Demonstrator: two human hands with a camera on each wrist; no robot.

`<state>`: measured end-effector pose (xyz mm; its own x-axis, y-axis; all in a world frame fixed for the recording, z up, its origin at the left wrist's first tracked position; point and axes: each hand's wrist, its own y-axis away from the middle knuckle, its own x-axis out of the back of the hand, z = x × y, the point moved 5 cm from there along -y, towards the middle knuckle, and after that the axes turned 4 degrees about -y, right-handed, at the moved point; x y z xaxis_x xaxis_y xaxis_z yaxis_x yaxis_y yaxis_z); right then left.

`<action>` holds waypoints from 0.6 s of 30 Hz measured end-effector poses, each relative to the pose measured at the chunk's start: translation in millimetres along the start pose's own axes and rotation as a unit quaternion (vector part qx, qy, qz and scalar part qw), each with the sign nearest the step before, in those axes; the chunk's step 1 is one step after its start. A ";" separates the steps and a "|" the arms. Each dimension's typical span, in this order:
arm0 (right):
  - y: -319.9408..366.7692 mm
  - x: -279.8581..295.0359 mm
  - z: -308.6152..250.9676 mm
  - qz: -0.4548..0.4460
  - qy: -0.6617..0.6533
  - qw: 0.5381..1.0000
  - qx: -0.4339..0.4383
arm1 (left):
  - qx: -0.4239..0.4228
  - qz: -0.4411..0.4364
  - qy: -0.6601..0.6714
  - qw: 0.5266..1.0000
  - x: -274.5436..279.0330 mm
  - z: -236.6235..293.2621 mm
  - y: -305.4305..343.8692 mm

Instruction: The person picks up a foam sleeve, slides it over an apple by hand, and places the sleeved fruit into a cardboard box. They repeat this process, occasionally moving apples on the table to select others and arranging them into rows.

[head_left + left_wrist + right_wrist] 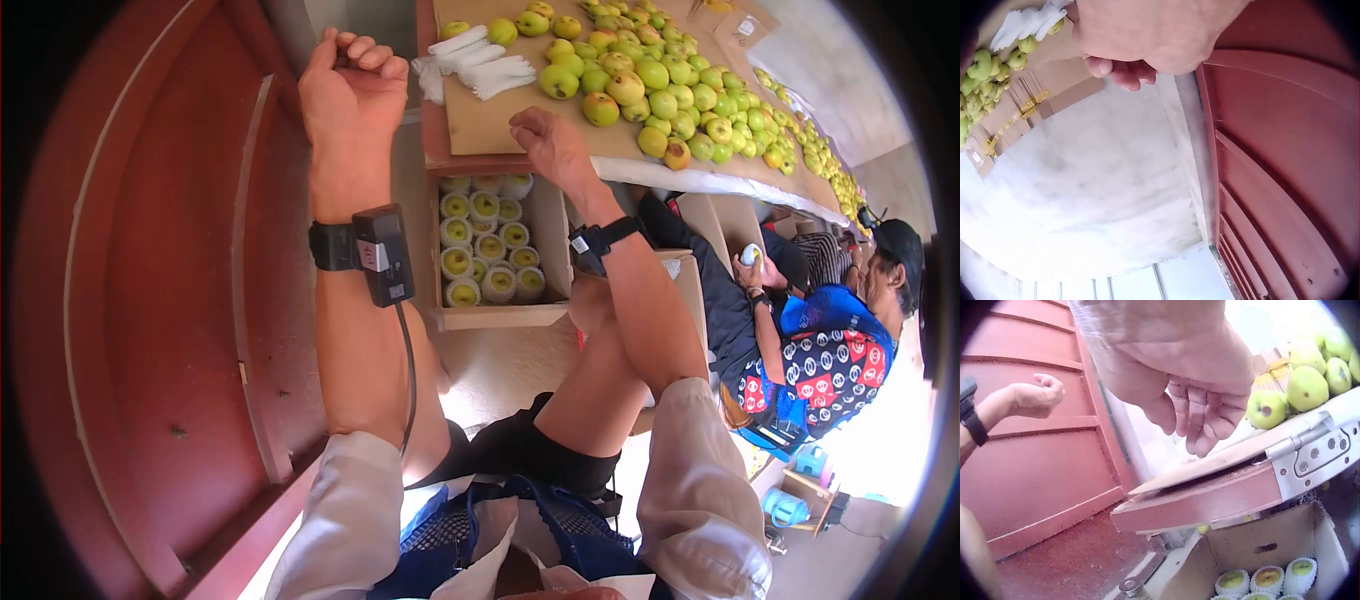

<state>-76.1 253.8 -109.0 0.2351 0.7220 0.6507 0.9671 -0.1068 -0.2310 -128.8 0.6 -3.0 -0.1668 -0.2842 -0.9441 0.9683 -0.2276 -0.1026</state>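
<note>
My left hand (355, 100) is raised beside the red door, palm side showing, with loosely curled fingers and nothing in them. Over the front edge of the cardboard-covered table (480, 132), my right hand (556, 148) hangs with relaxed, bent fingers and holds nothing. White foam net sleeves (490, 65) lie in a small stack between the two hands. Right of them spreads a large heap of green apples (650, 75), some with brownish patches. Below the right hand stands an open cardboard box (510, 317) with rows of sleeved apples (1268, 576).
The red metal door (170, 280) rises along my left side. My knees are close to the box. At the right a seated person in a patterned vest (830, 370) holds a sleeved apple (751, 254). A blue jug (785, 507) stands behind.
</note>
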 end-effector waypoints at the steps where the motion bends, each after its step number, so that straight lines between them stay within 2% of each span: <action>1: -8.2 -0.7 0.1 0.015 0.011 1.000 0.018 | -0.001 -0.001 0.005 1.000 -2.6 -0.2 -0.3; 4: -32.8 3.9 -6.9 0.057 0.028 0.998 0.022 | -0.013 0.004 0.000 1.000 -4.0 -1.1 -1.7; 8: -62.1 -0.6 -11.1 0.049 0.073 0.996 0.003 | -0.031 0.003 0.009 0.999 -2.0 4.7 -1.9; 13: -86.5 -20.1 10.5 0.068 0.037 0.997 0.024 | -0.027 -0.015 0.003 1.000 3.0 7.7 -6.6; 18: -100.7 -31.2 28.0 0.077 0.043 0.995 0.051 | -0.036 0.016 -0.015 0.999 2.3 3.3 -5.5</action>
<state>-183.6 261.2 -126.4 0.3923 0.6402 0.6605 0.9046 -0.1383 -0.4032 -135.1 -1.9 -3.6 -0.1410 -0.3186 -0.9373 0.9839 -0.1504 -0.0969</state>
